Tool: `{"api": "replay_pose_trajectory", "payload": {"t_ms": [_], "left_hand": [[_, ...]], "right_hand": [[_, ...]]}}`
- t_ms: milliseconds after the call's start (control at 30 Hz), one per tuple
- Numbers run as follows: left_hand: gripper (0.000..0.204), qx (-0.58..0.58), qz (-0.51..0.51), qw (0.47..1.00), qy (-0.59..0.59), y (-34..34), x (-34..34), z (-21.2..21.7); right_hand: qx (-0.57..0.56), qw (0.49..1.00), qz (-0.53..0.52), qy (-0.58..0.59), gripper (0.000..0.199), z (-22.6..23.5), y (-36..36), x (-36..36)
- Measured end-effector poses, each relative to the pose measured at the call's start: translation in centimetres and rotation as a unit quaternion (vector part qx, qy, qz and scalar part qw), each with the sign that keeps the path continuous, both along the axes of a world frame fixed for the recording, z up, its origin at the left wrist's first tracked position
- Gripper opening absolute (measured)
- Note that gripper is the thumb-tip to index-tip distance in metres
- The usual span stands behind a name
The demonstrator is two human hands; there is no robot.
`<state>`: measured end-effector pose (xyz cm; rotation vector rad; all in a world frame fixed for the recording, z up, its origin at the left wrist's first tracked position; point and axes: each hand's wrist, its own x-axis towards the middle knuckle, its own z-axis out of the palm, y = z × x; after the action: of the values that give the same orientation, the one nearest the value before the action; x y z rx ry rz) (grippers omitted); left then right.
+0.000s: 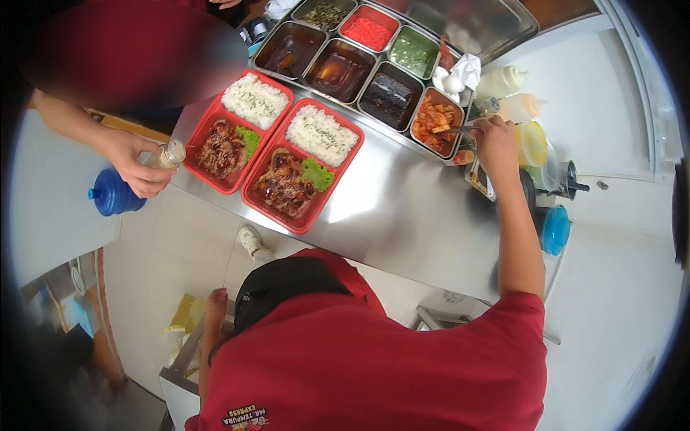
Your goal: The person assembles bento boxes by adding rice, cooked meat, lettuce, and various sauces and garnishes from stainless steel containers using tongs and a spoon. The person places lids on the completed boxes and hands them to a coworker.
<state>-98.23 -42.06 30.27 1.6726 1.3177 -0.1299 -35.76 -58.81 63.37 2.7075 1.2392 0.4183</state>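
Note:
My right hand (pixel 496 144) grips metal tongs (pixel 460 129), their tips in the kimchi (pixel 433 115) of a steel pan at the right end of the topping rack. At my side hangs my left hand (pixel 216 302), away from the counter; its fingers are too small and hidden to read. Two red meal trays stand side by side on the steel counter (pixel 402 208). Both the left tray (pixel 224 188) and the right tray (pixel 302 228) hold sprinkled white rice, glazed meat with sesame and a green lettuce leaf.
Across the left side, a co-worker's hand (pixel 136 161) holds a glass shaker (pixel 172 153). Steel pans of dark sauces, pink shreds (pixel 370 29) and chopped greens (pixel 413 54) line the counter's back. Squeeze bottles (pixel 521 108), a yellow tub (pixel 532 144) and a blue-lidded container (pixel 555 230) stand right.

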Motion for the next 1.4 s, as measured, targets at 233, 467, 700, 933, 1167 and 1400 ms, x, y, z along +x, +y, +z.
{"api": "replay_pose_trajectory", "payload": {"t_ms": [233, 467, 700, 933, 1167, 1400], "left_hand": [[0.022, -0.040, 0.014, 0.999, 0.012, 0.3, 2.2, 0.7], [0.021, -0.041, 0.021, 0.999, 0.029, -0.6, -0.9, -1.3], [0.022, -0.014, -0.029, 0.997, 0.065, -0.5, -1.2, -1.4], [0.022, -0.019, -0.003, 0.999, 0.032, 0.6, 1.2, -0.7], [0.021, -0.014, -0.002, 0.999, 0.031, 0.5, 1.7, -0.5], [0.023, -0.017, 0.008, 0.999, 0.030, -0.7, 0.6, -1.3]], "right_hand": [[-0.101, 0.988, 0.082, -0.084, 0.012, -2.1, 0.2, -0.5], [-0.085, 0.996, 0.033, -0.023, 0.016, -1.5, 0.2, -0.4], [0.004, 0.998, 0.048, -0.038, 0.019, 0.1, -0.4, -0.9], [0.030, 0.995, 0.062, -0.068, 0.018, 3.5, -0.2, -2.4], [0.083, 0.987, 0.123, -0.061, 0.020, 9.1, 2.5, -10.9], [0.039, 0.932, 0.357, 0.052, 0.023, 5.4, 6.7, -15.5]]}}
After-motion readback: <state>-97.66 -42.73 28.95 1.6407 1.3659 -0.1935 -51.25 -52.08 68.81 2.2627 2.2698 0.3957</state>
